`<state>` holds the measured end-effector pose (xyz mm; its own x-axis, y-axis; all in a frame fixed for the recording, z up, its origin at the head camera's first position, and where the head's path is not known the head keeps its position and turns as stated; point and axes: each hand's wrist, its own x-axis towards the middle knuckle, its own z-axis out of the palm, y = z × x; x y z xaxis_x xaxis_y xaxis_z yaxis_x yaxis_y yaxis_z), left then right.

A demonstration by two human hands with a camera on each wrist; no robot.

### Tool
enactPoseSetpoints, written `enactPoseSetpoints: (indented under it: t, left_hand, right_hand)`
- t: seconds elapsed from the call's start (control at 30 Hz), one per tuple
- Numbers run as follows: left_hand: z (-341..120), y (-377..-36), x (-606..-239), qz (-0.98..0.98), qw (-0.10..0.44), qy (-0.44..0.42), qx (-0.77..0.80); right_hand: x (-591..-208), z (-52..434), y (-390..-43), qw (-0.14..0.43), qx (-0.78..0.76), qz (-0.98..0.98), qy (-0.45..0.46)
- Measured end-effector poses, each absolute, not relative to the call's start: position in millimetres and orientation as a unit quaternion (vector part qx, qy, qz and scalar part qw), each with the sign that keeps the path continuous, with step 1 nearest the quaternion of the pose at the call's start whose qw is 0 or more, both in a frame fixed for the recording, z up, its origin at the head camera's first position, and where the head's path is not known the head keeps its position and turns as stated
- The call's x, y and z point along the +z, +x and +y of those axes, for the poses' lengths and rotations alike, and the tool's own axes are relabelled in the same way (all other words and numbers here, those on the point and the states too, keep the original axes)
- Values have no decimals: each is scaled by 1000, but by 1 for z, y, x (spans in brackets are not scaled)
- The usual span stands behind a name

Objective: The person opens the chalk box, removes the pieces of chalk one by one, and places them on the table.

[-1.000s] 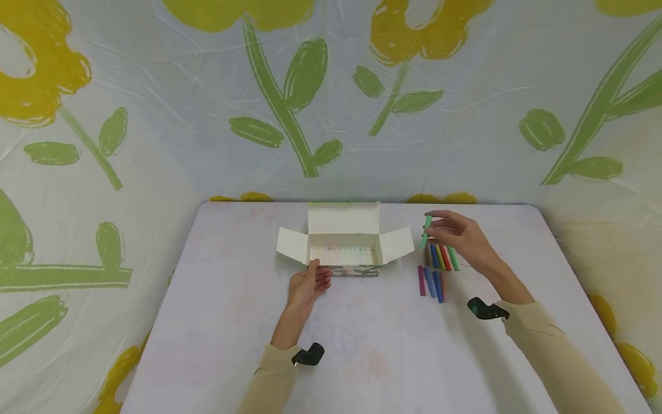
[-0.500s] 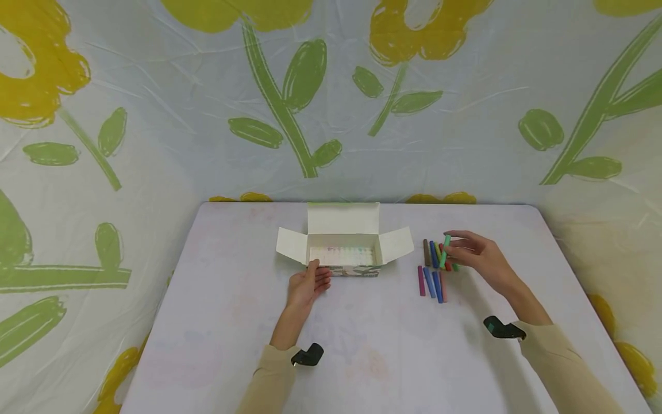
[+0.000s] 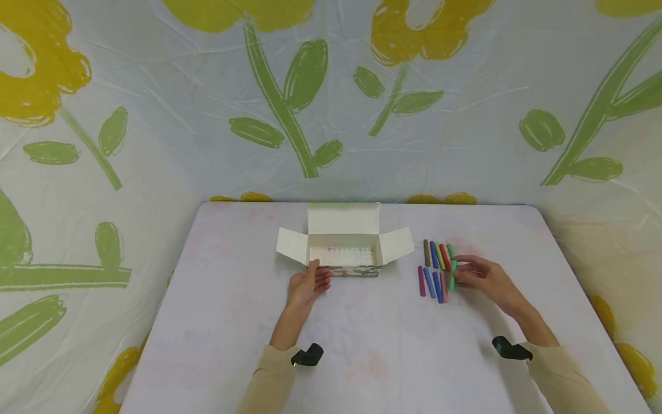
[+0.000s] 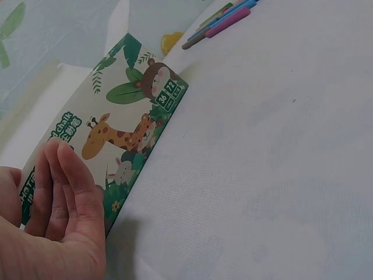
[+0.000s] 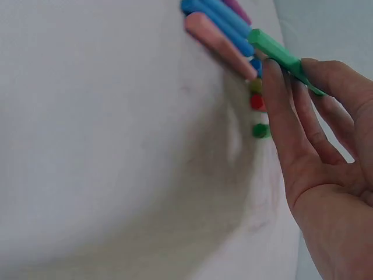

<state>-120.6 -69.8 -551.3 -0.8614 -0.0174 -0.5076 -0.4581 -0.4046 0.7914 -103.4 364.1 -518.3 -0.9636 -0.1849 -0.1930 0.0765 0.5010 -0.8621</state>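
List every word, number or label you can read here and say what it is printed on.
"36" and "72": small green label on the front of the chalk box.
"chalk", partly cut off: left end of that front, above the left hand.
Small print under the numbers and by the fingers: too blurred to read.
Chalk sticks: no lettering visible.

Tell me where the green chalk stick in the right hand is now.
In the head view, the green chalk stick is right of the box, beside the pink stick.

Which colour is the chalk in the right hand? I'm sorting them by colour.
Green chalk, pinched by the right hand; clearest in the right wrist view.
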Motion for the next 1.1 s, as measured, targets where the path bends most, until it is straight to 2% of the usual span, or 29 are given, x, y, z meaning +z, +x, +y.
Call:
enactPoseSetpoints:
  t: [0.37,0.73,0.93,1.1]
  left_hand:
    - [-69,-120,-550,530,131,-221,808]
    - [-73,-120,-550,521,152,-224,810]
    - [-75,-117,-548,512,174,-212,814]
    - [-80,-116,-542,523,184,-197,808]
  right_hand:
    - [-526,360,-99,140,-436,888,-50]
    - [-528,354,-102,113,-356,924,-77]
    - [-521,353,-104,83,-337,935,-70]
    - [-509,356,-109,21,-341,938,-59]
